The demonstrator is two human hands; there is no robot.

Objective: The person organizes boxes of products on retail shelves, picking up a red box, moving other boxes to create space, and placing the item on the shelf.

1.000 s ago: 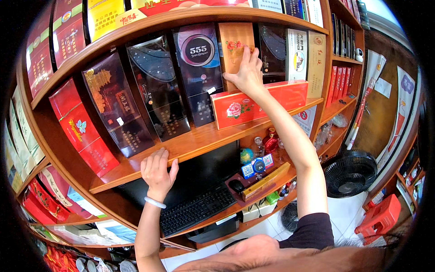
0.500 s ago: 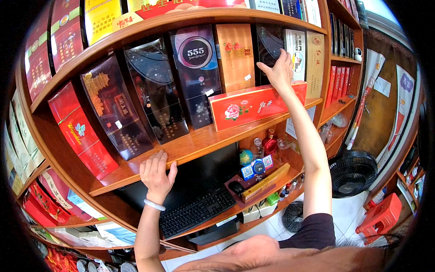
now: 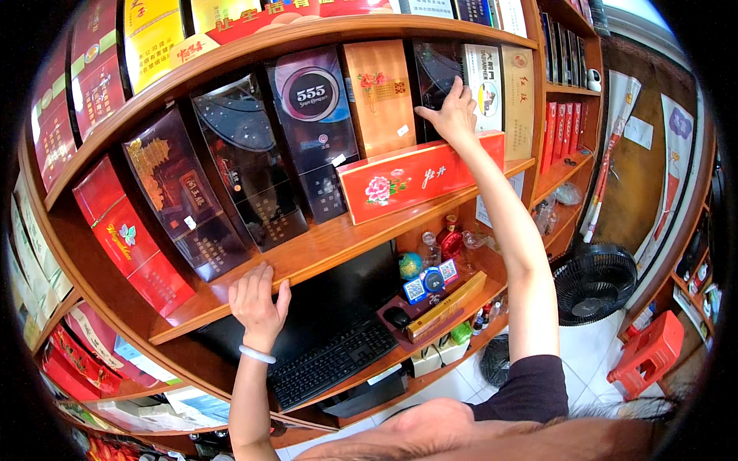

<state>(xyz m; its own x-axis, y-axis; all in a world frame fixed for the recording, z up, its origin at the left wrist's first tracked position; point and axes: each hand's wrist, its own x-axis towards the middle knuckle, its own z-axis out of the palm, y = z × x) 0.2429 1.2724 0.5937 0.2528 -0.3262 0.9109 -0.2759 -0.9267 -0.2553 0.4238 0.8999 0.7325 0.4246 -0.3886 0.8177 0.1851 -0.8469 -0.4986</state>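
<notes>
My right hand is stretched up to the shelf, thumb and fingers spread against the front of a dark, star-speckled carton. Below that wrist, a long red carton with a pink flower lies on its side along the shelf, and my forearm crosses its right part. A white carton and a gold carton stand just right of the hand; an orange carton is on its left. My left hand, a pale bangle on its wrist, rests with fingers extended on the wooden shelf's front edge.
More upright cartons fill the shelf's left side, among them a red one. Under it are a dark monitor, a keyboard and a long gold box. At right stand a black fan and a red stool.
The view has shifted slightly, so the shelf and cartons appear a little farther left. Both hands keep their places, the right at the dark carton, the left on the shelf edge.
</notes>
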